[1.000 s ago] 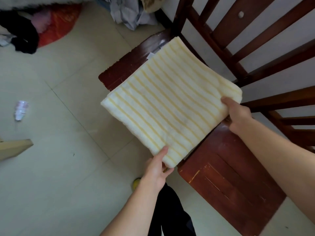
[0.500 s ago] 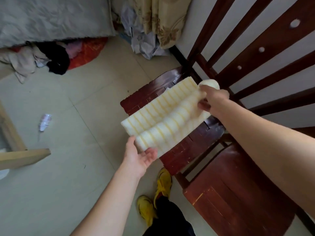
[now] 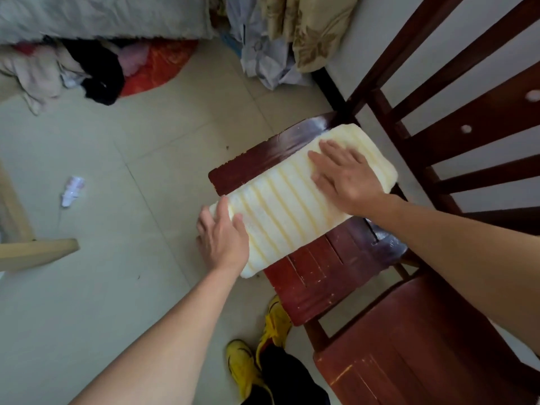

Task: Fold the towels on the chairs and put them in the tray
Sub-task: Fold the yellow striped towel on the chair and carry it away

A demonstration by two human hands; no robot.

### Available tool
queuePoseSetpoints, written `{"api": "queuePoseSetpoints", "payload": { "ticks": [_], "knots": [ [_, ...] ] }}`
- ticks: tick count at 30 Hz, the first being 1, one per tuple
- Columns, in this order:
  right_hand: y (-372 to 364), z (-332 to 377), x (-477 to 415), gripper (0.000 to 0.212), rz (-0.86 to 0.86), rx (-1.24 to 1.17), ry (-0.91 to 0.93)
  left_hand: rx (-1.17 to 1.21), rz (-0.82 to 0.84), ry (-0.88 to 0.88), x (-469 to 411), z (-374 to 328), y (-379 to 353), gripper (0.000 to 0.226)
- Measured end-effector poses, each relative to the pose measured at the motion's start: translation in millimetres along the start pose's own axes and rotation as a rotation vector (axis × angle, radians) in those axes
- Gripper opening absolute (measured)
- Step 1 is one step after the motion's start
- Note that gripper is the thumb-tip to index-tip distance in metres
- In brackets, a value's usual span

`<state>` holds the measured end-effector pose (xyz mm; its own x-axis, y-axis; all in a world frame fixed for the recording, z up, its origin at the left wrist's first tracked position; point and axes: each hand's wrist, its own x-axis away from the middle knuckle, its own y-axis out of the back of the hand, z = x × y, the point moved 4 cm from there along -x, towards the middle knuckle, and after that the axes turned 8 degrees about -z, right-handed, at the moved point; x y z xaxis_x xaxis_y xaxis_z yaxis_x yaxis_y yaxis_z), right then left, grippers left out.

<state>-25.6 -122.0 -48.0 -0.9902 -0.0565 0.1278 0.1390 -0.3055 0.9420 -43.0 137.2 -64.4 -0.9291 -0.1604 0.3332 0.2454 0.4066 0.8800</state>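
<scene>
A cream towel with yellow stripes lies folded into a long rectangle on the seat of a dark red wooden chair, its near end hanging over the seat's front edge. My right hand lies flat on the towel's far half with straight fingers. At the towel's near left end sits my left hand, fingers laid on the cloth and thumb on top. No tray is in view.
A second red chair seat stands at the lower right, and slatted chair backs rise on the right. Piled clothes and a curtain lie at the far side. A pale wooden leg is at left. My yellow shoes are below.
The towel was folded in half from a wide square into a narrow rectangle and laid down on the seat. Both hands went from gripping its edges to resting on top.
</scene>
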Motion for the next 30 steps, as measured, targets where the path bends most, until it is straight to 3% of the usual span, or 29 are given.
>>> {"api": "queuePoseSetpoints", "payload": {
  "ticks": [4,8,12,15,19,22,25,28,30],
  "knots": [
    [-28,-8,-15,0.060,0.085,0.157,-0.051,-0.065,-0.023,-0.001,-17,4,-23,0.047],
    [-54,-9,-24,0.061,0.079,0.234,-0.087,-0.180,-0.102,-0.135,-25,4,-35,0.052],
    [-59,-11,-29,0.062,0.104,0.274,-0.083,-0.244,-0.119,-0.439,-27,-27,-25,0.077],
    [-54,-12,-30,0.063,0.118,0.282,-0.086,-0.209,-0.072,-0.679,-25,-52,-21,0.052],
    [-53,-10,-31,0.062,0.126,0.246,-0.088,-0.338,0.136,-0.565,-41,-30,-43,0.055],
    [-53,-10,-32,0.062,0.129,0.184,-0.085,-0.322,0.154,-0.556,-47,-25,-51,0.055],
    [-39,-14,-37,0.065,0.047,-0.027,-0.119,-0.211,0.031,-0.498,-43,-25,-41,0.060],
    [-5,-54,-40,0.058,-0.227,-0.056,-0.382,0.082,-0.065,-0.045,-37,3,-22,0.095],
    [4,-74,-37,0.066,-0.144,0.008,-0.482,0.415,0.084,0.334,-31,21,-23,0.115]
  ]
}}
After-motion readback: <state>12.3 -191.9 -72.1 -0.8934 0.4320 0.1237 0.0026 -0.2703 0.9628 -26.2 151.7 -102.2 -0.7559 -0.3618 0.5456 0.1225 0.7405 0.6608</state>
